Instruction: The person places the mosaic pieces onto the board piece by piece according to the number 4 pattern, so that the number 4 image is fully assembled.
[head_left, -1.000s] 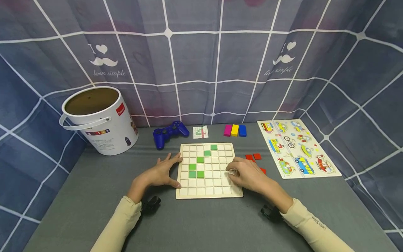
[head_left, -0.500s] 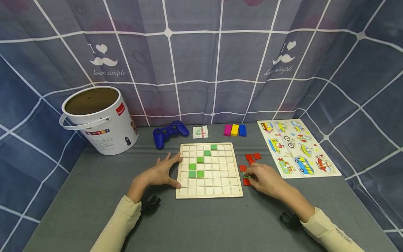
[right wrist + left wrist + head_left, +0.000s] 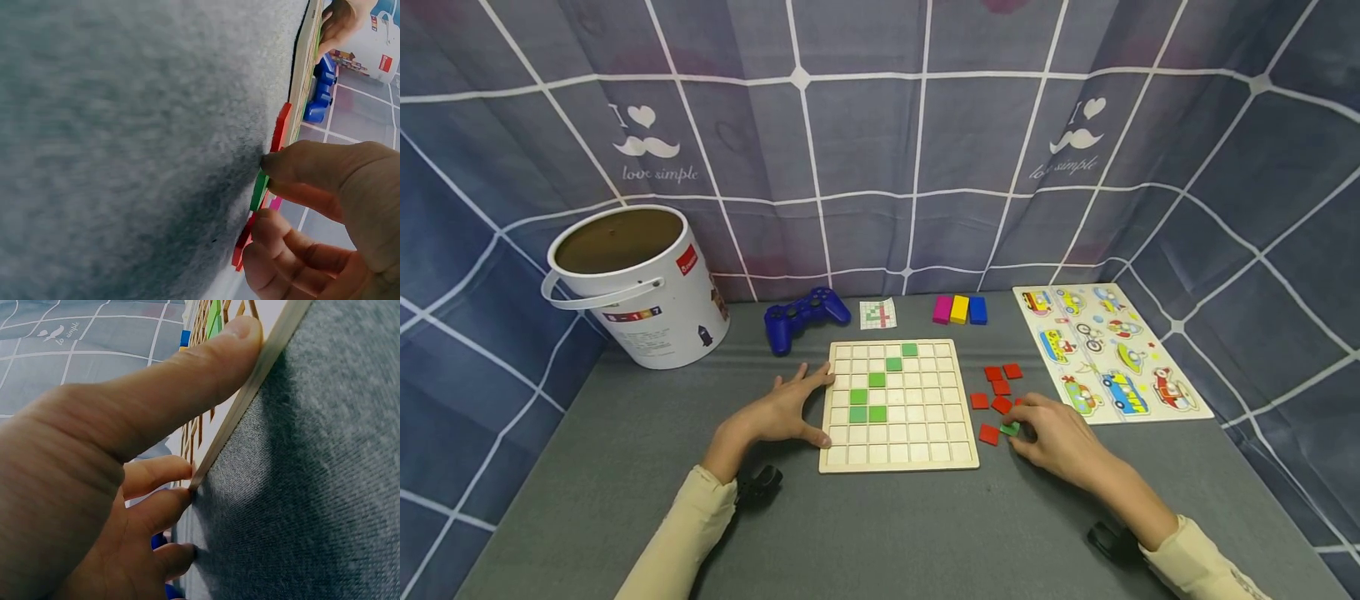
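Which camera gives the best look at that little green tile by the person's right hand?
The right wrist view: the green tile stands edge-on, pinched by the right hand. The head view shows only a sliver of it at the fingertips of that hand. The left wrist view misses it.

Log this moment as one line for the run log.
left hand: rests on grid board left edge | right hand: pinches green tile among red tiles | board: five green tiles placed
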`<state>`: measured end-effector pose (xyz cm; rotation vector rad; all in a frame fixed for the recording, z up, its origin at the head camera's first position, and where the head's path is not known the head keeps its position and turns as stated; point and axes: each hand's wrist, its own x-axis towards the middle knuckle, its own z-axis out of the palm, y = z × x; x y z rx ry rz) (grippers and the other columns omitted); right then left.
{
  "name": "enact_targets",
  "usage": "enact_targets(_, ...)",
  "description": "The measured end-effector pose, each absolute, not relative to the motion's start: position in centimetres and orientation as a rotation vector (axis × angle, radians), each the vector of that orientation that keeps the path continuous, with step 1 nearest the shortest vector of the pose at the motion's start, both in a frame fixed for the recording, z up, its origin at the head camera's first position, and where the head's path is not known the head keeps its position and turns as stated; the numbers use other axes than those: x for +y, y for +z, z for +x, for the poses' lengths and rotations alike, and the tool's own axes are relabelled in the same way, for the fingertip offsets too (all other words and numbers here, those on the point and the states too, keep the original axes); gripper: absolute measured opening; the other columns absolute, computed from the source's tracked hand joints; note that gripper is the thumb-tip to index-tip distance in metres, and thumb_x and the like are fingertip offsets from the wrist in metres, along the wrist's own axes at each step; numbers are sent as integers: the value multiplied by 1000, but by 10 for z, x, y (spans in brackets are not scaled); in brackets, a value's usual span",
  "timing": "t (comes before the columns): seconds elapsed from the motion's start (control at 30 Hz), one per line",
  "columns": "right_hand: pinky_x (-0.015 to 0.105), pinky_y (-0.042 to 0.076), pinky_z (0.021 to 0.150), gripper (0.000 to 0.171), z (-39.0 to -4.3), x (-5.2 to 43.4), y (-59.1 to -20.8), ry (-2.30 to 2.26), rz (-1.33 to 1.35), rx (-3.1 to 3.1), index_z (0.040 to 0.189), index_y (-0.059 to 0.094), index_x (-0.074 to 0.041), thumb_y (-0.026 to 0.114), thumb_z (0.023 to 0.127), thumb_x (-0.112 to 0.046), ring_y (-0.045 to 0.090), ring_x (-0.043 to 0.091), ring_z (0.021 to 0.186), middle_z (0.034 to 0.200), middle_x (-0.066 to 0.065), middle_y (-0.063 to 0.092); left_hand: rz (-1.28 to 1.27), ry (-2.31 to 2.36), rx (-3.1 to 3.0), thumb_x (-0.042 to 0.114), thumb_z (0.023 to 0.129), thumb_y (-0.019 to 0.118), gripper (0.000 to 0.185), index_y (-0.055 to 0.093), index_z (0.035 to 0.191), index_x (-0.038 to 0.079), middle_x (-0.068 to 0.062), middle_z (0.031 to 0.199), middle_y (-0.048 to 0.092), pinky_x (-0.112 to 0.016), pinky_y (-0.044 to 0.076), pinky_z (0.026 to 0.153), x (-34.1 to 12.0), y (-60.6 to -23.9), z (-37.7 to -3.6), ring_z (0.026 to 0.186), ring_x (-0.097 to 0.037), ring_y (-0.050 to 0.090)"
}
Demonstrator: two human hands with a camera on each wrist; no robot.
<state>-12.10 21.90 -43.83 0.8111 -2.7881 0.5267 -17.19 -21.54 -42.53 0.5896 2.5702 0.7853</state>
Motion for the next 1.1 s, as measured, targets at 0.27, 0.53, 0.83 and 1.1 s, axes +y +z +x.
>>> enact_targets(0.27,22,40,53,21,-120,221,-438,531,793,-2809,92,76,-17,84,73,-9,47,1,64,78,-10,57,583,778,2578,36,69,92,108,34,156,11,-9,166,13,-66,-3,114,-215,-425,-172,150,-40,-1)
enact_targets(0.53,22,44,55,23,-122,206,-434,579,830,-2773,93,73,-13,81,73,-6,50,3,66,85,-7,60,581,770,2581,36,69,92,108,33,157,11,-11,166,13,-67,-3,114,-214,-426,-172,150,-41,0)
enact_targets(0.83,21,38,52,25,-135,173,-429,587,926,-2759,98,74,-15,82,74,-9,45,2,64,86,-5,56,564,750,2590,35,70,92,107,34,156,12,-9,166,13,-66,-2,114,-214,-425,-171,151,-40,1)
enact_targets(1.1,22,38,51,25,-149,138,-425,626,1013,-2777,99,75,-15,76,75,-8,44,5,62,85,-4,55,553,761,2583,34,70,92,106,35,156,12,-8,167,12,-66,-3,114,-213,-425,-171,151,-39,0)
